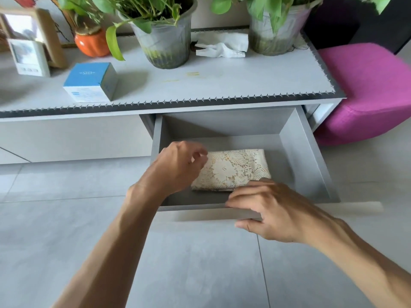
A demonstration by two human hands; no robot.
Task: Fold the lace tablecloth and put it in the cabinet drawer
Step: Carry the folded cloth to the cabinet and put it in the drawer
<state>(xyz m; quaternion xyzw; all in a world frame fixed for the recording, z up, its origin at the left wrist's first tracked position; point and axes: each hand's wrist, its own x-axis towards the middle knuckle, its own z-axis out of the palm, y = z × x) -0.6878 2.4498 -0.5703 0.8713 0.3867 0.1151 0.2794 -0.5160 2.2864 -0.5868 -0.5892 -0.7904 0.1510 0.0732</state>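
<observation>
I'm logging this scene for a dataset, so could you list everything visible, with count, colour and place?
lace tablecloth: 1, cream, folded, in drawer
drawer: 1, grey, pulled open
cabinet: 1, pale grey, behind drawer
potted plants: 2, green, grey pots, cabinet top
box: 1, blue and white, cabinet top left
tissue: 1, white, between pots
pumpkin-shaped pot: 1, orange, back left
picture frame: 1, wooden, far left
stool: 1, magenta, right
left hand: over tablecloth's left end
right hand: on drawer front
</observation>
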